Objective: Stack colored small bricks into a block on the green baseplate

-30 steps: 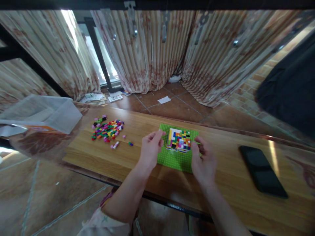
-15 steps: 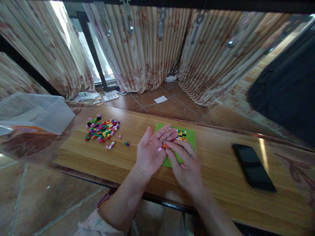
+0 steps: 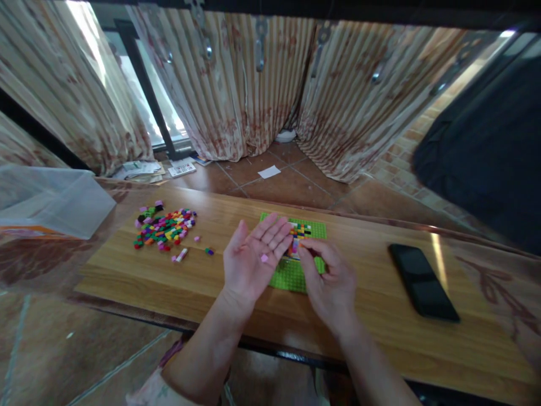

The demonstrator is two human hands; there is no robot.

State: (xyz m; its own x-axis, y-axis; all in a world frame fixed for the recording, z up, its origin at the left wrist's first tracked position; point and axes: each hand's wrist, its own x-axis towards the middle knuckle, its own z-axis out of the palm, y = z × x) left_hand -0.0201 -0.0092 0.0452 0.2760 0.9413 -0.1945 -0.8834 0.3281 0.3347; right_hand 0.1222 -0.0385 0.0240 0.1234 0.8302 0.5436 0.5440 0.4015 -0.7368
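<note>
My left hand [image 3: 249, 262] is held palm up, its fingers stretched out flat. A small pink toy brick [image 3: 264, 258] lies loose on that palm. My right hand [image 3: 332, 276] has thumb and index finger pinched on a small orange toy brick [image 3: 300, 246], mostly covered by the fingertips. Beneath both hands lies a green studded baseplate [image 3: 291, 276]. Several coloured bricks [image 3: 301, 230] are set on it in a patch, partly hidden behind my fingers.
A pile of loose coloured bricks [image 3: 169, 228] is on the left of the wooden table [image 3: 372, 349], with a few strays beside it. Beyond it stands a clear plastic box [image 3: 84, 203]. A black phone [image 3: 422, 282] lies at the right.
My right hand has lifted the orange brick off the left palm and moved it right, over the baseplate. The pink brick stays on the palm. The view has shifted slightly.
</note>
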